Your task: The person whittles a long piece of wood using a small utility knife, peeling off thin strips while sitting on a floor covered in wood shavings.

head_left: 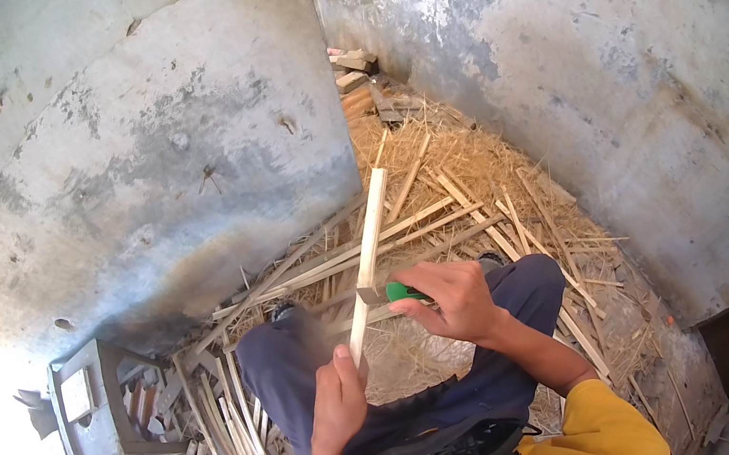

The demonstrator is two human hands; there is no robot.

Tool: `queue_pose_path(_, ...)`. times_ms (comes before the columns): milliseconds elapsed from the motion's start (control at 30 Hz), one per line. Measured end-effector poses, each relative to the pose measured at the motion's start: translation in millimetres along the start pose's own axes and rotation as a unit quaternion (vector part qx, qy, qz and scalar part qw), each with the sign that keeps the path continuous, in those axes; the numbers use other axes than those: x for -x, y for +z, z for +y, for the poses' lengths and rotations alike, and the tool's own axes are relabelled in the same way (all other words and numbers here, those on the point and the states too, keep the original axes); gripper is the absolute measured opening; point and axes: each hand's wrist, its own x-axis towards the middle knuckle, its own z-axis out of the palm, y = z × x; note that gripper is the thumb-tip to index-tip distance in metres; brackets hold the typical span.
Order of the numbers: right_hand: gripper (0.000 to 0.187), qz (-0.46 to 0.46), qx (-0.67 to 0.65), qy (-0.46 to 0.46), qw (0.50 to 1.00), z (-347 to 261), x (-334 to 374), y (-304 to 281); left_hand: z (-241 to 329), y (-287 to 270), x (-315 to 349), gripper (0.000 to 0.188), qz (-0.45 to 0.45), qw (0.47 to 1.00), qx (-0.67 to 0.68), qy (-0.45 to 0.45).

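My left hand [337, 406] is closed around the lower end of a pale wooden strip [371, 231], which slants up and away from me between my knees. My right hand [453, 297] grips the green handle of a knife [404, 292]. Its short, flat blade lies against the strip a little above my left hand. Part of the handle is hidden under my right fingers.
Split strips [360, 255] lie criss-crossed on the floor beyond my knees, among curly shavings [458, 154]. More long strips [245, 445] lie at my left, near a grey stool-like frame [105, 406]. Two stained walls meet ahead, with broken bricks [354, 75] in the corner.
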Motion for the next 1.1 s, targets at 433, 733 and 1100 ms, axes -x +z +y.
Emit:
queue_pose_path(433, 0.035, -0.046, -0.001, -0.043, 0.998, 19, -4, -14, -21, -6, -1, 0.068, 0.031, 0.882, -0.323, 0.342)
queue_pose_path(733, 0.034, 0.081, 0.093, -0.023, 0.992, 24, 1, -4, -3, 2, -2, 0.032, 0.028, 0.933, -0.257, 0.25)
queue_pose_path(1100, 0.043, 0.142, -0.028, 0.169, 0.975, 53, -14, -46, -21, -6, -2, 0.041, 0.007, 0.93, -0.258, 0.263)
